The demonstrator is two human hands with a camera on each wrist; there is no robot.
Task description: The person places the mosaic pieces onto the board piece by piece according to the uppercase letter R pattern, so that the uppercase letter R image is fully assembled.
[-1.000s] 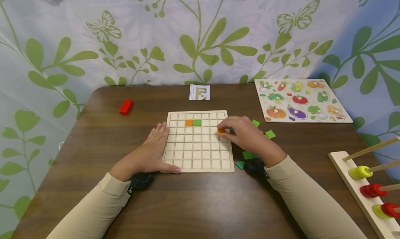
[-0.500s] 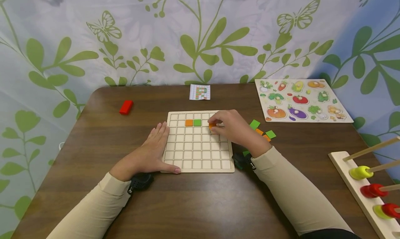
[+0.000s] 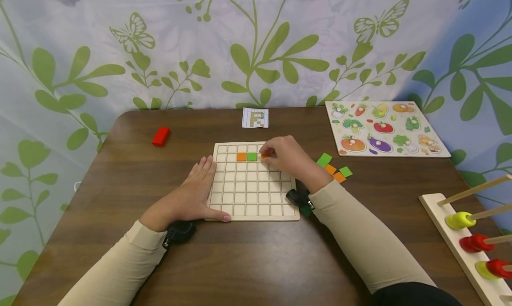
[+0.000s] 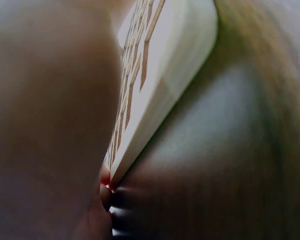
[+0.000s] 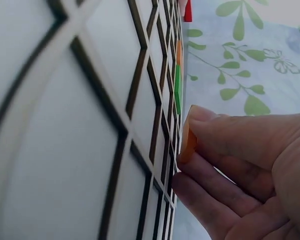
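Observation:
A wooden grid board (image 3: 252, 188) lies on the table, with an orange square tile (image 3: 242, 157) and a green square tile (image 3: 251, 156) side by side in its second row. My left hand (image 3: 194, 195) rests along the board's left edge, fingers straight and thumb by the front corner. Between thumb and fingers, my right hand (image 3: 289, 158) pinches another orange tile (image 5: 188, 145) over the same row, just right of the green tile. The right wrist view shows that tile tilted against the grid. In the left wrist view, the hand blocks much of the board (image 4: 154, 100).
Loose green tiles (image 3: 324, 159) and orange tiles (image 3: 339, 177) lie right of the board, some under my right wrist. A printed pattern card (image 3: 255, 118) lies behind it. Around are a red block (image 3: 161, 136), a vegetable puzzle (image 3: 388, 130) and a peg stand with rings (image 3: 460, 243).
My right hand has carried the orange tile leftward across the board, from its right side to beside the green tile. The left hand has stayed in place.

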